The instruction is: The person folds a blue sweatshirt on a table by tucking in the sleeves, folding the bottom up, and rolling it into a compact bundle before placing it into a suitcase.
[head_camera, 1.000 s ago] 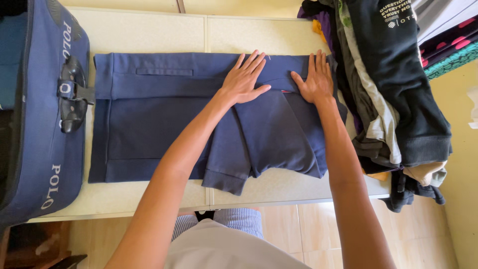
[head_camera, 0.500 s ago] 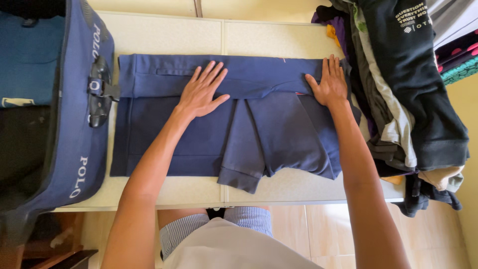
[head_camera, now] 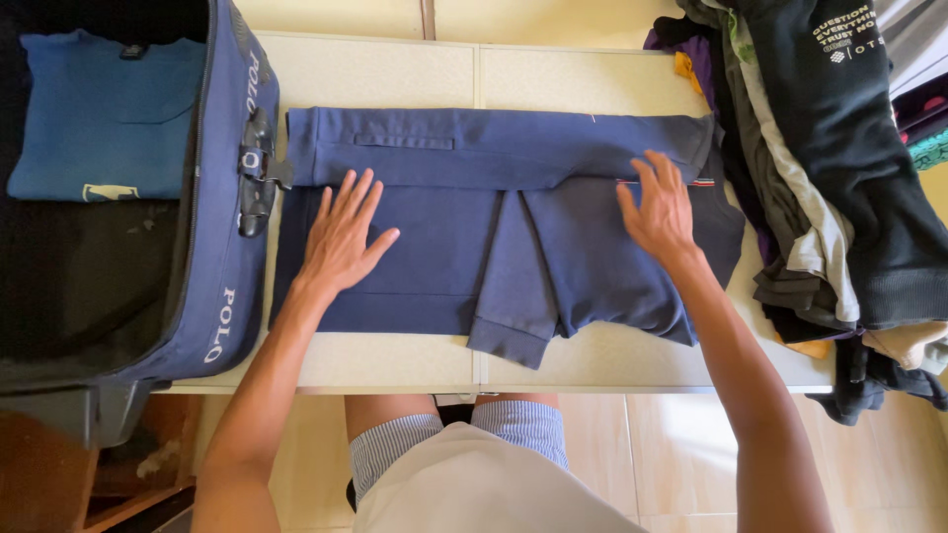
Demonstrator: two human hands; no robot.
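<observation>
Our left hand (head_camera: 341,240) lies flat and open on the navy shirt (head_camera: 494,222), fingers spread and pointing away from us, palm pressed onto the cloth near its left end. Our right hand (head_camera: 660,210) is open too, fingers loosely together and resting on the shirt's right part, just below the folded top band; neither hand pinches or grasps anything.

The shirt lies spread sideways across the cream table (head_camera: 395,74), folded into a long rectangle. A folded strip runs along its far edge, and a sleeve (head_camera: 513,296) with a ribbed cuff hangs down the middle, its end reaching close to the table's near edge. The shirt's left end touches the wall of an open blue suitcase (head_camera: 232,286) standing at the left end of the table; the case's black handle (head_camera: 255,173) sits just beside the shirt's upper left corner. Inside the suitcase a folded blue T-shirt (head_camera: 104,118) lies at the far end, with dark lining nearer us.

At the right end of the table a heap of clothes (head_camera: 820,178) is piled, a dark sweatshirt on top, grey, purple and yellow pieces under it, its edge touching the navy shirt's right end. Below the table's near edge we see our striped shorts (head_camera: 494,429) and a tiled floor (head_camera: 642,454).
</observation>
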